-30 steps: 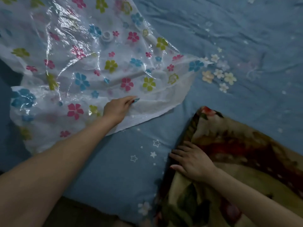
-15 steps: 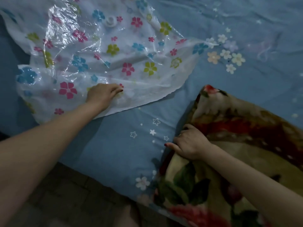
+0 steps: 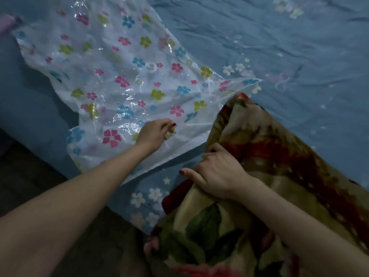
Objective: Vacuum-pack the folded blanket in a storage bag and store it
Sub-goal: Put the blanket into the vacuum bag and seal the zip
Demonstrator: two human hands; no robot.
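A clear plastic storage bag printed with coloured flowers lies flat and crinkled on the bed, with a round white valve near its middle. My left hand pinches the bag's near edge. The folded blanket, thick, tan and red with a flower pattern, lies at the right, and its far corner overlaps the bag's right edge. My right hand grips the blanket's left edge, fingers curled into the fabric.
The bed is covered by a blue sheet with small white flowers and stars. Its near edge runs diagonally at the lower left, with dark floor below it.
The blanket has moved left and up toward the bag and now touches its edge. My right hand has closed on the blanket's edge. My left hand still holds the bag's rim.
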